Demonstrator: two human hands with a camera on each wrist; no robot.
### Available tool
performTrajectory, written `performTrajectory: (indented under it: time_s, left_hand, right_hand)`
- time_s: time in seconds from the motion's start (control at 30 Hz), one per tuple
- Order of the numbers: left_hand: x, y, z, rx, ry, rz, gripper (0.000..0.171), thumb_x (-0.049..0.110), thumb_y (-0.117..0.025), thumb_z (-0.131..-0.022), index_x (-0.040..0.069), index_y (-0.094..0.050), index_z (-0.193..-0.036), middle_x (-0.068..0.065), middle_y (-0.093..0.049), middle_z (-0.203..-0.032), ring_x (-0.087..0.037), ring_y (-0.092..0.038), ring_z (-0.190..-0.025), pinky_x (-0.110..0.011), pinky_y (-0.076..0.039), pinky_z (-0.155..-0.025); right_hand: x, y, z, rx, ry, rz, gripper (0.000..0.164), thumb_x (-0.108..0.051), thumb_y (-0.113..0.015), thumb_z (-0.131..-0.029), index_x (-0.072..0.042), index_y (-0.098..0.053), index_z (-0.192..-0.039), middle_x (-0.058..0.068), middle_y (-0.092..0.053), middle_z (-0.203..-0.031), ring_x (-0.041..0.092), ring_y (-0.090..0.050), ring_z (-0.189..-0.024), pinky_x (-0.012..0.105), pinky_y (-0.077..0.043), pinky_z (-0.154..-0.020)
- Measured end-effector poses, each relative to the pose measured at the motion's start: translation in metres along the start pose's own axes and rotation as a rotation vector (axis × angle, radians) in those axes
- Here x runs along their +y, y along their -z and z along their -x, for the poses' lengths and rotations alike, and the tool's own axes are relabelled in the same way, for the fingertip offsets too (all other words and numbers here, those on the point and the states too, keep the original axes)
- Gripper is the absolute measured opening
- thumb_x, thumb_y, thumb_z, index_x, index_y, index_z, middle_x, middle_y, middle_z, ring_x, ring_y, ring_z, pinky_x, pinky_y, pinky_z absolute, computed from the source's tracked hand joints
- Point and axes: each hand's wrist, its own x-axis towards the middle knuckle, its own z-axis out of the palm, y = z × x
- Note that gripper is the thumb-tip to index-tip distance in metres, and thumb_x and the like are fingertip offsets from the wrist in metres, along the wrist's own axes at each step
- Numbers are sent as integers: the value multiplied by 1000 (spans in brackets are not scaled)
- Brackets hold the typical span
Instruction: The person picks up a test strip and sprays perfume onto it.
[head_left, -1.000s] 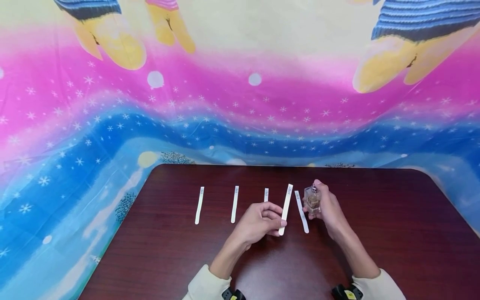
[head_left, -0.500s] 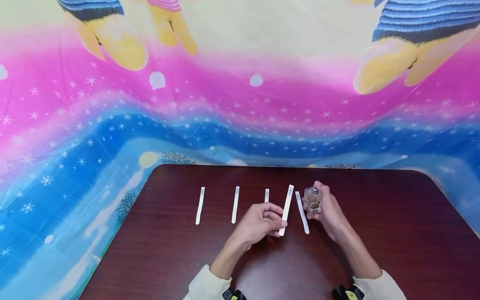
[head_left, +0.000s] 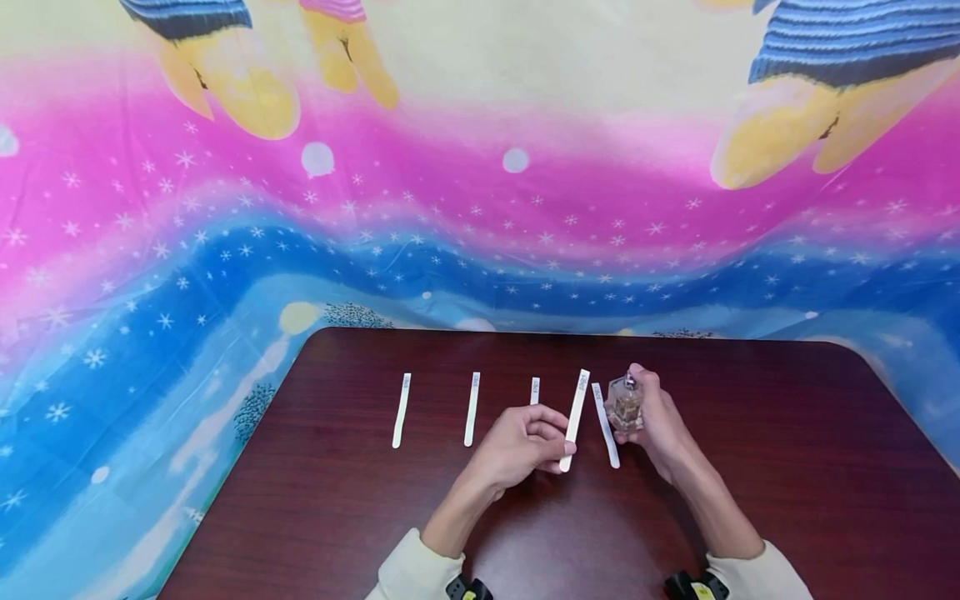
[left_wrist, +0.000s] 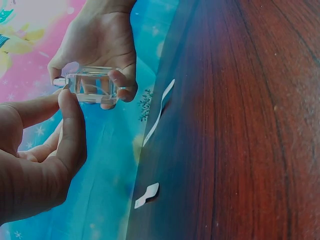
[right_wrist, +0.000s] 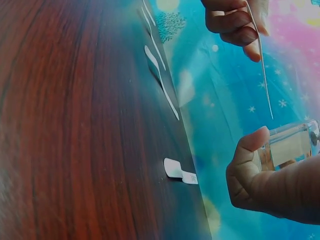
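In the head view, my left hand (head_left: pixel 525 446) pinches a white paper test strip (head_left: pixel 577 417) near its lower, rounded end. The strip is held up off the table, and its top end carries small writing. My right hand (head_left: pixel 660 425) grips a clear glass perfume bottle (head_left: pixel 625 406), with a finger on the sprayer at its top. Between strip and bottle there is a small gap, seen edge-on from the right wrist, where the strip (right_wrist: pixel 263 70) looks thin and slightly bent. Pale liquid shows inside the bottle (left_wrist: pixel 92 85) in the left wrist view.
More strips lie spaced out on the dark wooden table (head_left: pixel 300 500): a far left strip (head_left: pixel 402 410), another strip (head_left: pixel 472 408), one strip (head_left: pixel 535 390) partly behind my left hand, and a slanted strip (head_left: pixel 606 427) beneath the bottle. A printed cloth (head_left: pixel 450 208) hangs behind.
The bottle has turned slightly in my right hand, and fewer fingertips show at its left side. Left hand and strip stay nearly still; the head view has shifted a little.
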Motion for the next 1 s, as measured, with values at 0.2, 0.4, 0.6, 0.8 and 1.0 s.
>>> performTrajectory:
  time_s: [0.2, 0.4, 0.6, 0.8, 1.0]
  left_hand:
    - [1, -2, 1, -1, -2, -8, 23, -6, -76, -91, -4, -70, -113, -4, -73, -85, -12, -70, -69, -28, -67, -66]
    - [1, -5, 3, -14, -5, -3, 21, -5, -77, -91, -4, -70, -111, -3, -73, -83, -11, -70, -70, -24, -65, -64]
    - [1, -7, 3, -12, -7, -2, 21, -5, -77, -90, -3, -71, -110, -2, -73, -82, -11, -69, -69, -24, -64, -63]
    - [2, -10, 5, -16, -5, -3, 22, -5, -78, -90, -3, -70, -111, -3, -72, -83, -11, -69, -69, -24, -64, -63]
    - [2, -11, 6, -11, -6, -2, 22, -5, -77, -90, -3, -70, -111, -5, -73, -83, -12, -69, -69, -25, -65, -63]
  right_hand:
    - [-1, -4, -1, 33, -1, -5, 55, -54, -29, -114, -13, -58, -92, -1, -59, -78, 14, -52, -69, 28, -52, -59]
    - [-1, -7, -1, 107, 23, 35, 49, -49, -33, -114, -11, -53, -91, -1, -54, -73, 13, -49, -61, 28, -52, -54]
    - [0, -6, -2, 177, 11, 93, 46, -48, -38, -113, -9, -57, -98, 2, -57, -72, 14, -54, -61, 30, -55, -53]
    - [2, -5, -4, 200, -13, 89, 45, -47, -40, -112, -9, -57, -96, 1, -58, -72, 14, -56, -62, 30, -57, -53]
    - [2, -6, -3, 207, -23, 85, 43, -48, -41, -112, -10, -57, -101, 2, -59, -75, 13, -56, -65, 28, -57, -53]
